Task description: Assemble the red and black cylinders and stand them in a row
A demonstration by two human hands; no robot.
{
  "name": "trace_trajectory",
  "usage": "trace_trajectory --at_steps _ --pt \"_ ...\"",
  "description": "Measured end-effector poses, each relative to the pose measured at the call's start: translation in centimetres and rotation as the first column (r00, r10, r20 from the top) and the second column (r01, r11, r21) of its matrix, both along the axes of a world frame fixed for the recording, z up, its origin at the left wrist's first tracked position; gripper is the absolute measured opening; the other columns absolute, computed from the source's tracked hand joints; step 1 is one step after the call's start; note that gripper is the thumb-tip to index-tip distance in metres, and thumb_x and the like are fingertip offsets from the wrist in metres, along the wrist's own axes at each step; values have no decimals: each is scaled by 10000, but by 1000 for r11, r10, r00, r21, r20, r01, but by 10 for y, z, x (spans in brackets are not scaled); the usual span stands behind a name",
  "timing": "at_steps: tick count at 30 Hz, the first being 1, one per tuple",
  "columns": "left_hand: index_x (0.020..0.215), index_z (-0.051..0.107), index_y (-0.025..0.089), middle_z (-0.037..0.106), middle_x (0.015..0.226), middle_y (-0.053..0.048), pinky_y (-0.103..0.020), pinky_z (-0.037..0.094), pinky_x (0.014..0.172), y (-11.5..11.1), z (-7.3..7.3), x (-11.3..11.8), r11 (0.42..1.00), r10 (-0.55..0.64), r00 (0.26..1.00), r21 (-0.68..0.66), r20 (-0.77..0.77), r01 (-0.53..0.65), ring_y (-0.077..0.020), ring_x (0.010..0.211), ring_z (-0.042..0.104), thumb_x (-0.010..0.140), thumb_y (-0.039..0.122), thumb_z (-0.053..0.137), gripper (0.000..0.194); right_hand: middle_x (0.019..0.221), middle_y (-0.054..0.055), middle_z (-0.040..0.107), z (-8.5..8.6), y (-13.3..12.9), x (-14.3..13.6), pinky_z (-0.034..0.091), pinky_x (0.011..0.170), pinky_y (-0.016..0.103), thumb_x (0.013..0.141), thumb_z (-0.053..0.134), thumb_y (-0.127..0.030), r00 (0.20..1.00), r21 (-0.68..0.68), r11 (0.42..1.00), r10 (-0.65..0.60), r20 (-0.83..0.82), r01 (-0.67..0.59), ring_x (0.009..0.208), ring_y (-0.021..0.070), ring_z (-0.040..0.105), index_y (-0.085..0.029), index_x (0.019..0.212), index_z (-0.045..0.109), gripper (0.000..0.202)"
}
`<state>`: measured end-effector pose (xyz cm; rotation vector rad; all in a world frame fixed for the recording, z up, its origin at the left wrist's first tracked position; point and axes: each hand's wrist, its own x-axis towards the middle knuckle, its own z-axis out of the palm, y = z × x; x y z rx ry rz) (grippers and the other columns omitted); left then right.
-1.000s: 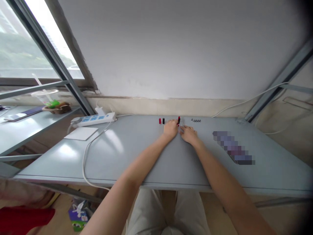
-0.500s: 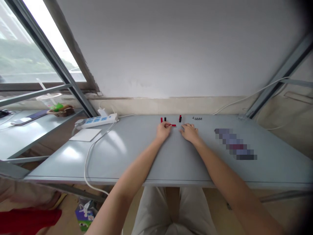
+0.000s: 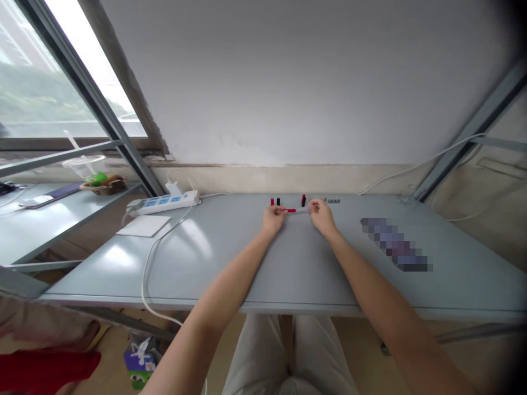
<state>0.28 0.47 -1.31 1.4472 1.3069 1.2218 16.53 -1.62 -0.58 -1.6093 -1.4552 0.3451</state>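
Observation:
My left hand [image 3: 273,219] pinches a slim red pen-like tube [image 3: 290,210], which points right just above the desk. From its right end a pale, narrow rod [image 3: 302,210] runs to the closed fingertips of my right hand [image 3: 321,217]. Whether the rod sits inside the tube or only meets its end, I cannot tell. Behind my left hand stand a short red piece [image 3: 272,202] and a short black piece [image 3: 278,201]. A red-and-black piece [image 3: 303,200] stands behind the gap between my hands. Several small grey pieces [image 3: 334,201] lie in a row beyond my right hand.
A white power strip [image 3: 164,203], a flat white slab [image 3: 144,226] and a trailing white cable [image 3: 149,258] occupy the desk's left side. A pixelated long object [image 3: 393,244] lies to the right. Metal posts flank the grey desk [image 3: 230,280], with a wall behind.
My right hand has lifted off the desk and closed its fingertips on the pale rod, now visible beside the red tube. My left hand keeps its hold, nearly unmoved.

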Motion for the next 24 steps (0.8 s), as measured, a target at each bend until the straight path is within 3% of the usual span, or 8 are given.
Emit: trace_trajectory --at_steps 8,13,20,24 --pt "790 650 131 646 707 -53 -253 433 663 -10 11 -1 995 -60 993 -74 103 67 -104 615 548 722 189 631 91 777 73 631 -5 4 2 441 689 293 799 435 -293 956 -40 999 14 -294 -26 734 171 590 -171 830 545 167" --pt "777 662 141 667 744 -59 -257 432 652 -23 23 -1 978 -162 977 -108 139 177 -102 613 538 707 195 650 89 743 51 637 3 -4 -6 427 579 262 771 508 -341 898 -114 976 120 -423 -185 595 129 546 -170 804 561 182" --pt "800 651 139 668 763 -68 -258 440 654 -21 19 1 983 -142 974 -90 176 159 -105 625 545 718 200 644 102 754 58 648 5 -7 -7 433 559 247 768 536 -342 892 -125 956 194 -408 -265 572 111 532 -170 804 564 178" --pt "807 643 136 656 741 -59 -250 443 655 -14 15 0 991 -110 972 -49 206 123 -101 631 554 720 197 640 106 720 38 638 0 -5 -3 455 620 276 743 576 -320 915 -70 939 309 -260 -337 627 134 562 -179 838 578 170"
